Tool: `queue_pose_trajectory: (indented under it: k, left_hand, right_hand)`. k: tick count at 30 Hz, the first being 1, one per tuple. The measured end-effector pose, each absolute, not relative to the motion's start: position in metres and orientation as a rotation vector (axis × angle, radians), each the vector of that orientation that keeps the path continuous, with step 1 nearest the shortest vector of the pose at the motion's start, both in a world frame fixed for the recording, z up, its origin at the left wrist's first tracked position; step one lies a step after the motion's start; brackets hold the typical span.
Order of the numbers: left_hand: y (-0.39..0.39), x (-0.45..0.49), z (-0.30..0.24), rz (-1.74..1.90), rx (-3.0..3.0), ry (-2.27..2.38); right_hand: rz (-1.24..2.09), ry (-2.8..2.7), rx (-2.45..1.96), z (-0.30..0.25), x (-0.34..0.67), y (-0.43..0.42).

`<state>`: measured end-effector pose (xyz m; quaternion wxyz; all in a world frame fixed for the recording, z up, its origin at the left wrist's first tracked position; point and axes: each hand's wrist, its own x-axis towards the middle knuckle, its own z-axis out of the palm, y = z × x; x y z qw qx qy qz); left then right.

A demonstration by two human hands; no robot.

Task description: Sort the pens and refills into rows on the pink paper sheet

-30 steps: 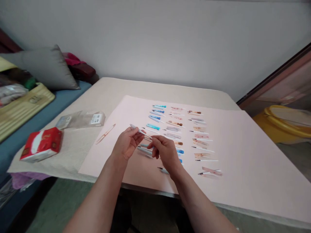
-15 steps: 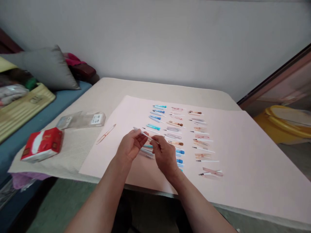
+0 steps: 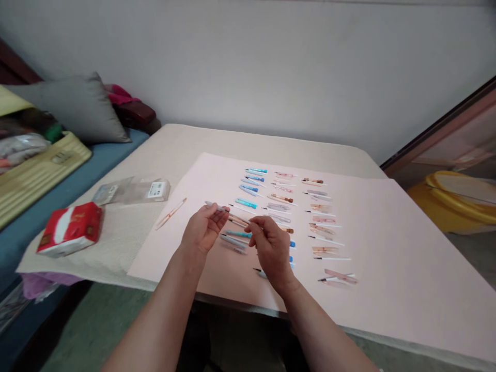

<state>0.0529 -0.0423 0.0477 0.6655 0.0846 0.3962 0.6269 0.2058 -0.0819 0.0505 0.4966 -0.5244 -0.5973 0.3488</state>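
Observation:
Above the pink sheet (image 3: 387, 248), my left hand (image 3: 203, 230) pinches the clear barrel of a thin pen (image 3: 214, 206), whose end sticks out to the left of my fingers. My right hand (image 3: 269, 245) is closed in a pinch on the pen's slim inner refill (image 3: 239, 220), a little to the right of the barrel. Below and beyond both hands, rows of pen parts (image 3: 284, 206) lie on the sheet: blue ones on the left, pink and brown ones in the middle and on the right.
One pink pen (image 3: 170, 213) lies alone on the beige table cover (image 3: 127, 232). A clear packet (image 3: 132, 190) and a red tissue pack (image 3: 70, 228) sit at the left. Left of the table are a grey cushion (image 3: 73, 106) and a yellow board (image 3: 39, 168); a yellow tub (image 3: 453, 199) is at the right.
My right hand has drawn slightly to the right, away from the left one, and the slim refill now shows between them. The view shifted a little.

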Motion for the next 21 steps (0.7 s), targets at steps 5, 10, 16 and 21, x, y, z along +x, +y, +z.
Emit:
queue_pose_trajectory:
  k: [5, 10, 16, 21]
  left_hand:
    - [-0.0417, 0.0532, 0.0466, 1.408, 0.159, 0.893]
    - [-0.0398, 0.0510, 0.0449, 1.398, 0.144, 0.914]
    - [-0.0382, 0.0480, 0.0457, 1.378, 0.051, 0.931]
    - [-0.0390, 0.0464, 0.0467, 1.281, 0.015, 0.921]
  right_hand:
    - [0.852, -1.426, -1.255, 0.0506, 0.2065, -0.0815]
    - [0.865, -1.405, -1.265, 0.0519, 0.2081, -0.0822]
    - [0.913, -1.324, -1.247, 0.0506, 0.2095, -0.0817]
    - [0.922, -1.339, -1.236, 0.0516, 0.2095, -0.0826]
